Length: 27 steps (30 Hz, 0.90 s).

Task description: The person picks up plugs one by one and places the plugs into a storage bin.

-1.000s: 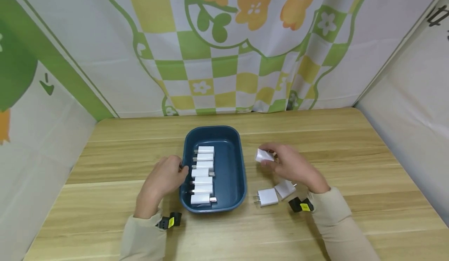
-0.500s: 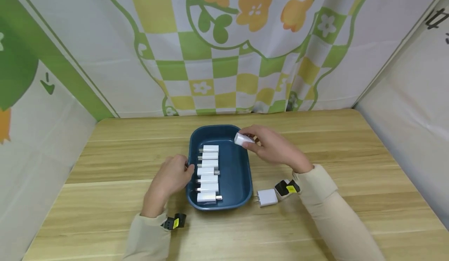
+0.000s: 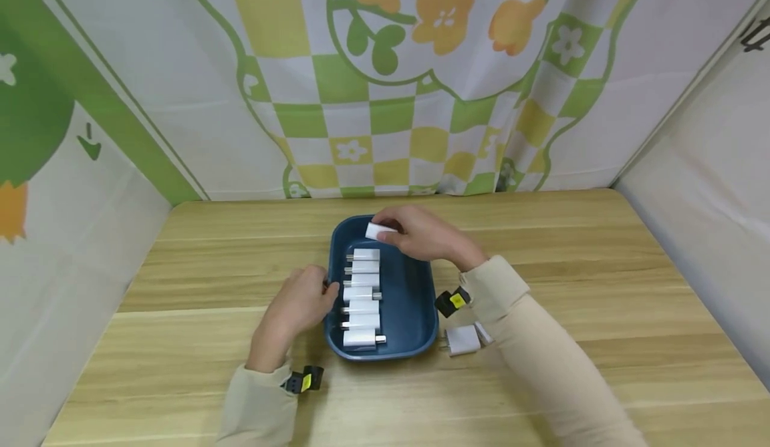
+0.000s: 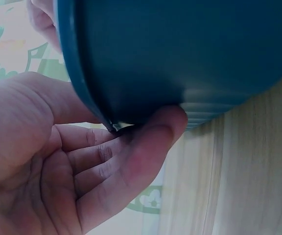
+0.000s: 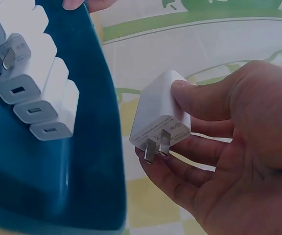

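Observation:
My right hand [image 3: 424, 233] pinches a white USB wall charger [image 3: 377, 231] over the far end of a dark blue plastic tub [image 3: 415, 320]. In the right wrist view, the charger [image 5: 158, 110] is held between thumb and fingers, its two flat metal prongs facing the camera. Several more white chargers [image 3: 363, 280] lie side by side in a column along the tub's left side, most with prongs to the left and some to the right. At the left wall, my left hand [image 3: 301, 300] grips the rim; the left wrist view has its thumb and fingers [image 4: 131, 166] about the edge.
Two other white chargers lie on the wooden table right of the tub, one [image 3: 462, 340] flat and one [image 3: 483, 333] partly hidden by the right sleeve [image 3: 529, 327]. A patterned curtain [image 3: 391, 99] hangs behind the table.
My right hand has carried the charger left and away from me, from the table to over the tub. The tub and left hand have shifted slightly right in view.

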{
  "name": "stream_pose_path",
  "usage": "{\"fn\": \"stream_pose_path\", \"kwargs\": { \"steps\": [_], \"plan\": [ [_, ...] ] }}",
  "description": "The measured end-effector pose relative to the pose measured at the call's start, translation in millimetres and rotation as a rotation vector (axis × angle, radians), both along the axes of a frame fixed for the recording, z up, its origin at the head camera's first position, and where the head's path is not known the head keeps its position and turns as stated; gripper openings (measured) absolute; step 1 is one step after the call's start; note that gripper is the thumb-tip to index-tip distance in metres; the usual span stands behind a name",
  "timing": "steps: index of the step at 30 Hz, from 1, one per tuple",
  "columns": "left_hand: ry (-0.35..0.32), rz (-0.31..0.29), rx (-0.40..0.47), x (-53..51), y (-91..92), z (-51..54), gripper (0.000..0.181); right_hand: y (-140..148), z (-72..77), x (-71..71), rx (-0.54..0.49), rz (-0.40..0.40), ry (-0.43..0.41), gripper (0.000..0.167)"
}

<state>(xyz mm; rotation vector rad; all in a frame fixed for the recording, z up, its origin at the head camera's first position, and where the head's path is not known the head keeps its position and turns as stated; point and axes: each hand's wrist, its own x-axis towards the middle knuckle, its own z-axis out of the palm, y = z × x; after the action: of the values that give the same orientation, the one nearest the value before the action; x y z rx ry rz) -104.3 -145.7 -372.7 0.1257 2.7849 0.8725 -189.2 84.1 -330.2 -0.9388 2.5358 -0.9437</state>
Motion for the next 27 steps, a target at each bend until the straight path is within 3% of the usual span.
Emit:
{"fn": "stream_pose_path", "kwargs": {
  "steps": [16, 27],
  "plan": [
    [0.037, -0.038, -0.019, -0.5, -0.8, -0.7, 0.021, -17, -28.2, -15.9, 0.055, -0.012, -0.042, 0.034],
    [0.009, -0.056, 0.008, -0.2, -0.3, 0.5, 0.021, -19, -36.9, -18.0, 0.123, -0.038, -0.070, 0.034]
  ]
}}
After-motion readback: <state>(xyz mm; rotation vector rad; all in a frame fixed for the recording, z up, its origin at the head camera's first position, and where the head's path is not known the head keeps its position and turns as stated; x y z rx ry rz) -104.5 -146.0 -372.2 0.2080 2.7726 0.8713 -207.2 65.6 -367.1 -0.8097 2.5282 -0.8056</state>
